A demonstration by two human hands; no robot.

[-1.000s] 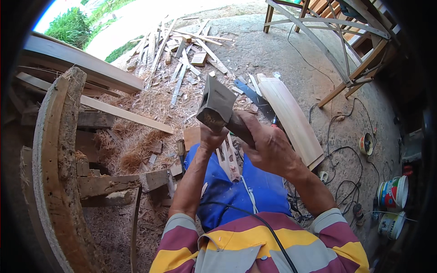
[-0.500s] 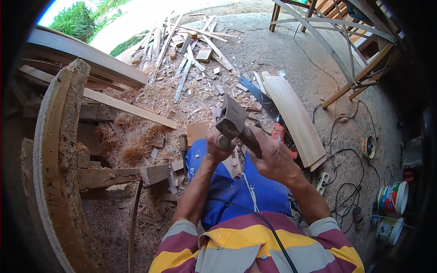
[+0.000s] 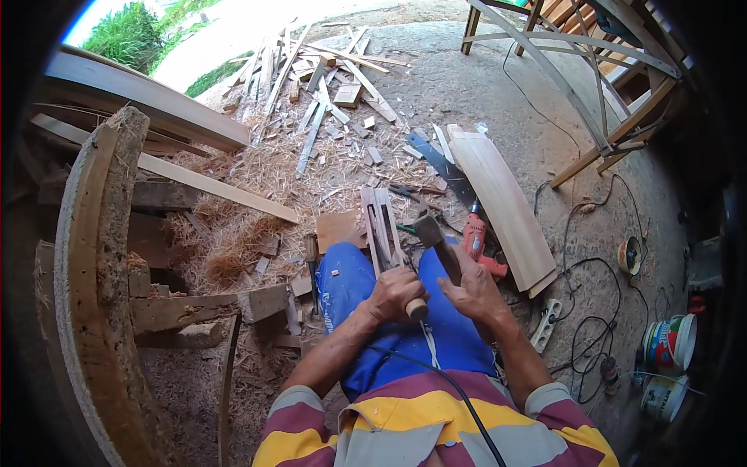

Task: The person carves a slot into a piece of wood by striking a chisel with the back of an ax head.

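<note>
My left hand (image 3: 395, 296) is closed around a chisel, whose round wooden handle end (image 3: 417, 309) sticks out toward me. Its blade is hard to make out against a slotted length of wood (image 3: 369, 214), which lies between my knees and runs away from me. To the right, my right hand (image 3: 471, 289) grips the handle of a hammer (image 3: 445, 255). The dark metal hammer head is raised above my right thigh, apart from the chisel.
Beyond my right knee lie a red drill (image 3: 474, 235), a handsaw (image 3: 442, 166) and pale boards (image 3: 506, 206). A curved timber (image 3: 82, 272) stands at left. Shavings and offcuts (image 3: 311, 117) cover the floor ahead. Cables, a power strip (image 3: 547, 325) and buckets (image 3: 671, 342) are at right.
Both hands have come down toward my lap and moved apart. The hammer head has swung lower and to the right, uncovering the slotted wood. The chisel handle now points toward me.
</note>
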